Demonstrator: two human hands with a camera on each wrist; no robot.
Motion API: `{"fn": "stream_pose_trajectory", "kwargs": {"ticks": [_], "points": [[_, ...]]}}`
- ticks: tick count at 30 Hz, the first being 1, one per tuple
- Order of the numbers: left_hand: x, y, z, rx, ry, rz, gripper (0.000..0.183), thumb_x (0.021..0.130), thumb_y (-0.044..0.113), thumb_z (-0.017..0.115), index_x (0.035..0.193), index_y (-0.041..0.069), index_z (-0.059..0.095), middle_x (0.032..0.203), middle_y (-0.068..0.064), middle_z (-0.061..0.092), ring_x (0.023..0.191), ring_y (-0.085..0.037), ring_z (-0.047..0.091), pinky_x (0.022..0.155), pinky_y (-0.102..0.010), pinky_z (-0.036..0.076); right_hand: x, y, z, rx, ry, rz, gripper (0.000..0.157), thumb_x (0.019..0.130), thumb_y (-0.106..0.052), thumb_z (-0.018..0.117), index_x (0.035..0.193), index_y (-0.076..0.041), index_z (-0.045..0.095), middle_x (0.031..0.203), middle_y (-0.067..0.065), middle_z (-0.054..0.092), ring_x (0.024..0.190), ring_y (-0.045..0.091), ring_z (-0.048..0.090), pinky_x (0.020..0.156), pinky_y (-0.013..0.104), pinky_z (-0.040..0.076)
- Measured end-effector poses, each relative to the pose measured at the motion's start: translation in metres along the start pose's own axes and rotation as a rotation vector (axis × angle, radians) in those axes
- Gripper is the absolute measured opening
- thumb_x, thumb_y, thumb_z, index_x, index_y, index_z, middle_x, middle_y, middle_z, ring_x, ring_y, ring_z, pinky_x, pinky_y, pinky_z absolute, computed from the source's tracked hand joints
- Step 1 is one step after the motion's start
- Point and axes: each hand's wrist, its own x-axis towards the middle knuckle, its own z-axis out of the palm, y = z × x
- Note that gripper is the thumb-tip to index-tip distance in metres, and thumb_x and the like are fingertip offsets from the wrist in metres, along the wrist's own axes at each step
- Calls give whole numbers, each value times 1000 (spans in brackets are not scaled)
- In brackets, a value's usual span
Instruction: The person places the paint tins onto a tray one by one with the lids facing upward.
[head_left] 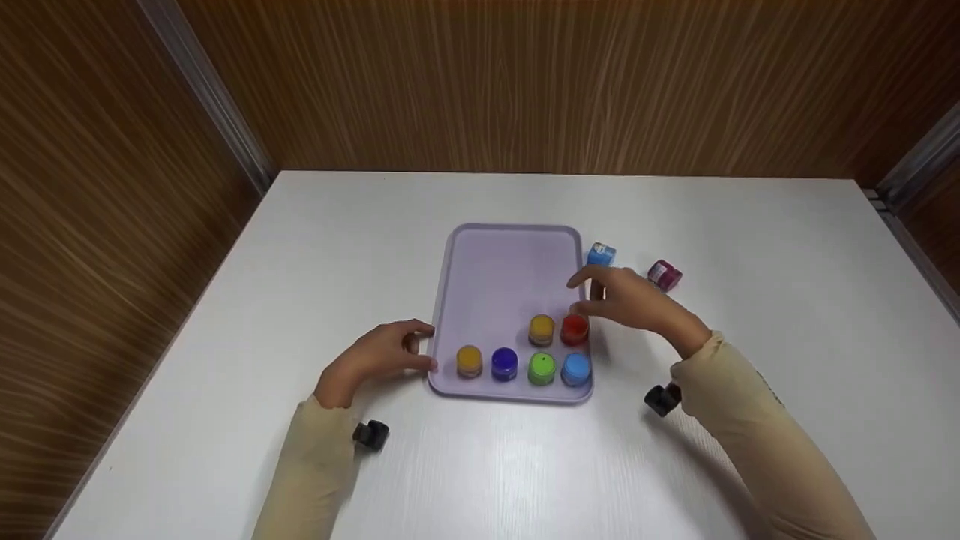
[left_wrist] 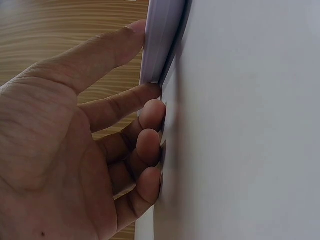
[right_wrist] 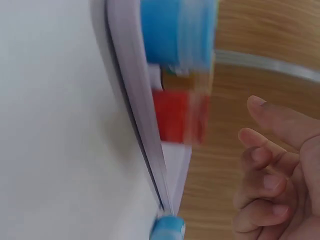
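A lilac tray [head_left: 495, 277] lies on the white table with several small paint pots on it. Along its near edge stand an orange-yellow pot [head_left: 469, 361], a dark blue pot [head_left: 505, 364], a green pot [head_left: 541, 367] and a light blue pot [head_left: 576, 368]. Behind the last two are a yellow pot [head_left: 541, 329] and a red pot [head_left: 574, 329]. My left hand [head_left: 382, 350] touches the tray's left rim with thumb and index fingertip. Above the right rim, my right hand [head_left: 630, 300] hovers just behind the red pot, fingers apart and holding nothing.
Off the tray, a blue pot [head_left: 601, 253] lies on its side by the right rim. Farther right lies a magenta pot [head_left: 664, 275], also tipped over. Wood-grain panels [head_left: 525, 82] wall the table at the back and left.
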Motion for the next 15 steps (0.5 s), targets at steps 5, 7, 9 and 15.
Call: {"fn": "stream_pose_trajectory", "kwargs": {"ticks": [5,7,9,15], "points": [[-2,-3,0,1,9,-11,59,80,30,77,131,7,58,86,2,53,79,-12,46,77,-29,39,-4,20,-12,94,148,17,34,90,-19,67,120,-3,63,80,8,56,71,16,47,58,26,39],[-2,-3,1,4,14,-13,59,79,30,77,130,8,58,86,2,53,79,-12,46,78,-29,39,-6,29,-16,133,193,47,35,91,-23,66,121,-5,62,80,6,54,69,15,45,58,25,38],[-2,-3,1,7,16,-13,59,79,30,77,130,8,58,86,2,54,79,-12,46,78,-29,39,-8,37,-21,164,228,81,37,92,-26,65,123,-6,60,80,4,52,68,13,44,58,25,38],[-1,-3,0,21,16,-7,60,79,29,78,131,6,58,86,1,54,79,-12,46,77,-28,39,-14,59,-32,286,294,147,46,93,-30,64,129,-5,53,75,2,55,65,10,49,60,24,45]]}}
